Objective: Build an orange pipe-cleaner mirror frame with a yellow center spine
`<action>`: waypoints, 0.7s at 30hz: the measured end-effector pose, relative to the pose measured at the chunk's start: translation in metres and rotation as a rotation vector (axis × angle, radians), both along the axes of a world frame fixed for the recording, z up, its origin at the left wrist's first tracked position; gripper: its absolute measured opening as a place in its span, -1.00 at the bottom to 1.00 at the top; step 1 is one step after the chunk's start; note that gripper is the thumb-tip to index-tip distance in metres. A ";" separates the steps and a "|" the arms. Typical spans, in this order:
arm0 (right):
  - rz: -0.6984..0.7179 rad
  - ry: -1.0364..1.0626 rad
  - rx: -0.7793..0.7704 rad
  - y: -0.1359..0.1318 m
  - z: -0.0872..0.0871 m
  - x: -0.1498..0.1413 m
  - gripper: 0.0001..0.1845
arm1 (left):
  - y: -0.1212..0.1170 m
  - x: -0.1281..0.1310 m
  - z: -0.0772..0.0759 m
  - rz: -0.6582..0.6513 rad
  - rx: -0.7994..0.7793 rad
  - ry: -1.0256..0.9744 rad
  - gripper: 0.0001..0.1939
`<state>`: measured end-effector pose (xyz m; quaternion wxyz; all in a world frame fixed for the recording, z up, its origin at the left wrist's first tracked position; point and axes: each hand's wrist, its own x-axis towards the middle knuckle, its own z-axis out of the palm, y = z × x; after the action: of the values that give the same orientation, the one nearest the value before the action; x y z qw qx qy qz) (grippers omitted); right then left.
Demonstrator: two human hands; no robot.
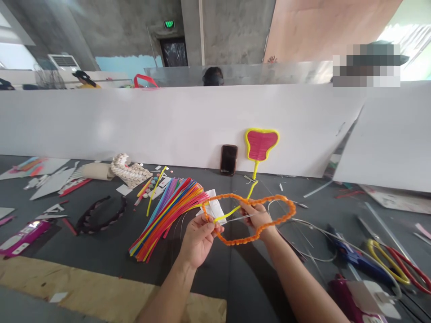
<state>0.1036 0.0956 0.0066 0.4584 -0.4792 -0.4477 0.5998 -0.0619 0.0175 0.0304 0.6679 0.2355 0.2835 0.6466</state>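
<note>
An orange loop (235, 242), its wire shape wrapped in fuzzy pipe cleaner, is held over the dark table. My left hand (198, 237) pinches its left side, where a yellow pipe cleaner (231, 212) meets it. The yellow strip runs right to my right hand (258, 217), whose closed fingers grip it inside the loop. Bare metal wire also spans between both hands. Part of what the right fingers hold is hidden. Behind, a pink paddle shape with yellow edging (262, 143) leans on the white partition. Left of my hands lies a bundle of coloured pipe cleaners (168, 215).
A phone (229, 159) stands against the partition (168, 121). At right lie coiled wire (303, 258), a blue glue gun (357, 255) and scissors (387, 260). At left are a dark braided headband (97, 229), a purple device (25, 237) and paper scraps. People sit beyond the partition.
</note>
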 end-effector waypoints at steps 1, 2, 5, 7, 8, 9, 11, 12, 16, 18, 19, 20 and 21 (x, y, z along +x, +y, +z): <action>0.006 -0.009 0.008 0.002 0.001 0.005 -0.62 | 0.000 -0.002 0.000 0.008 -0.009 -0.020 -0.84; 0.007 -0.017 0.018 0.004 0.003 0.010 -0.60 | 0.001 -0.003 0.000 0.013 -0.020 -0.039 -0.83; -0.101 -0.029 0.154 0.003 0.013 0.021 -0.56 | 0.002 -0.005 0.000 0.015 -0.062 -0.079 -0.82; -0.178 -0.033 0.285 -0.001 0.020 0.023 -0.63 | 0.002 -0.005 -0.001 0.014 -0.091 -0.092 -0.81; -0.181 -0.057 0.359 -0.004 0.023 0.023 -0.69 | 0.002 -0.005 -0.001 0.010 -0.102 -0.095 -0.81; -0.154 -0.098 0.443 -0.008 0.025 0.022 -0.77 | 0.002 -0.004 -0.001 0.002 -0.112 -0.095 -0.80; -0.025 -0.201 0.638 -0.015 0.029 0.018 -0.88 | 0.001 -0.001 -0.002 -0.025 -0.124 -0.090 -0.81; 0.050 -0.246 0.734 -0.018 0.031 0.016 -0.88 | 0.000 0.001 -0.002 -0.042 -0.130 -0.087 -0.82; 0.248 -0.398 0.986 -0.021 0.034 0.007 -0.76 | -0.002 0.007 -0.004 -0.100 -0.156 -0.066 -0.83; 0.299 -0.470 1.047 -0.019 0.034 0.004 -0.77 | -0.002 0.008 -0.004 -0.114 -0.156 -0.048 -0.82; 0.318 -0.501 1.067 -0.018 0.033 0.004 -0.79 | -0.002 0.009 -0.004 -0.115 -0.153 -0.041 -0.82; 0.337 -0.527 1.077 -0.017 0.033 0.004 -0.81 | -0.002 0.009 -0.004 -0.113 -0.151 -0.038 -0.82; 0.358 -0.551 1.078 -0.017 0.032 0.004 -0.82 | -0.002 0.008 -0.004 -0.109 -0.151 -0.036 -0.81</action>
<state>0.1073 0.0786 0.0387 0.3960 -0.2355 -0.8619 0.2119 -0.0537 0.0154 0.0260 0.7230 0.1881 0.3062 0.5901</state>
